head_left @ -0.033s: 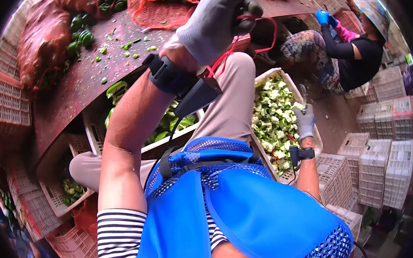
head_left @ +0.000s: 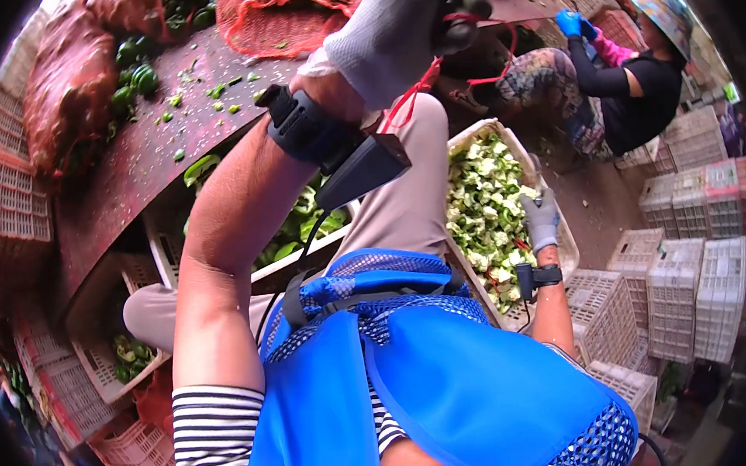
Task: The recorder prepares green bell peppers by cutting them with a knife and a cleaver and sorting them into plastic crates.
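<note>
My left hand (head_left: 414,33), in a grey glove, is raised over the near edge of the dark red table. Its fingers are curled round a thin red cord (head_left: 414,89), which loops down beside the wrist. Just beyond it lies a red mesh bag (head_left: 273,22). Low on the right, my right hand (head_left: 542,218), also gloved in grey, rests at the rim of a pale crate (head_left: 570,248) filled with pepper cores (head_left: 484,198), white and green. Its fingers are partly bent beside a pale piece; whether they grip it I cannot tell.
Full mesh sacks (head_left: 72,81) and whole green peppers (head_left: 144,79) sit at the table's far left. Under its edge a crate holds cut green peppers (head_left: 303,230). A co-worker (head_left: 642,93) in blue gloves sits at the right. Stacked crates (head_left: 680,288) stand nearby.
The surroundings have shifted slightly left in the view. My left hand has moved a little right with the red cord, whose loop swings right. My right hand has barely moved.
</note>
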A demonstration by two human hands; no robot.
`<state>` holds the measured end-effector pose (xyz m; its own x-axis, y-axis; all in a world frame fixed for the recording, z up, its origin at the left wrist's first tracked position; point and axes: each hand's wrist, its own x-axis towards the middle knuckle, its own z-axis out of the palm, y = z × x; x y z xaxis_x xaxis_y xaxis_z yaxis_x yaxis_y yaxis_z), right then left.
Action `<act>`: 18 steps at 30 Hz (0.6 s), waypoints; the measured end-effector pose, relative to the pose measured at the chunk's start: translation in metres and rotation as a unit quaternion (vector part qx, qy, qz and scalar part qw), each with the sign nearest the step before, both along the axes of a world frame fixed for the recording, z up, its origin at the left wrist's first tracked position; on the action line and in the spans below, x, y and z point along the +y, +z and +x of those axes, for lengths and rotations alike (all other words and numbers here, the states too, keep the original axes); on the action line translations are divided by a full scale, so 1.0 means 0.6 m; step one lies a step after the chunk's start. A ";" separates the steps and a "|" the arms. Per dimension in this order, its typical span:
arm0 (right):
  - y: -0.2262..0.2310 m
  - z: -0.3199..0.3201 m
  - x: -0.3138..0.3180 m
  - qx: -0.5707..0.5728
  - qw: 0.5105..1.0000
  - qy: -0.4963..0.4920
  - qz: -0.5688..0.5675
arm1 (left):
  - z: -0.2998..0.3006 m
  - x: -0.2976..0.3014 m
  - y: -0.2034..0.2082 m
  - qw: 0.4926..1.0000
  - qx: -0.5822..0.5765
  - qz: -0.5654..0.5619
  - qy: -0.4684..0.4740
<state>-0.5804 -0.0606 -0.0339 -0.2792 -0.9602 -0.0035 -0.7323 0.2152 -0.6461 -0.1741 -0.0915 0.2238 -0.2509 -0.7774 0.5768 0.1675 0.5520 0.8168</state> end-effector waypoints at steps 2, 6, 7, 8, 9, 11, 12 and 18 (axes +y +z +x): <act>-0.035 -0.020 0.033 0.039 0.999 0.015 0.021 | -0.053 0.001 0.060 0.947 0.174 0.161 -0.219; -0.071 -0.062 0.085 -0.044 0.993 -0.030 0.107 | -0.159 0.012 0.094 0.905 0.218 0.180 -0.317; -0.075 -0.071 0.095 -0.064 0.990 -0.051 0.112 | -0.185 0.016 0.081 0.922 0.202 0.137 -0.300; -0.077 -0.082 0.104 -0.072 0.988 -0.067 0.120 | -0.215 0.022 0.059 0.938 0.193 0.114 -0.264; -0.078 -0.095 0.112 -0.069 0.986 -0.072 0.133 | -0.248 0.028 0.034 0.931 0.224 0.146 -0.248; -0.082 -0.119 0.124 -0.060 0.981 -0.077 0.168 | -0.291 0.022 -0.029 0.946 0.166 0.201 -0.194; -0.085 -0.132 0.125 -0.062 0.982 -0.077 0.158 | -0.305 0.025 -0.070 0.937 0.054 0.276 -0.206; -0.083 -0.184 0.116 0.001 0.990 -0.127 0.064 | -0.219 -0.040 -0.243 0.910 -0.413 -0.005 0.023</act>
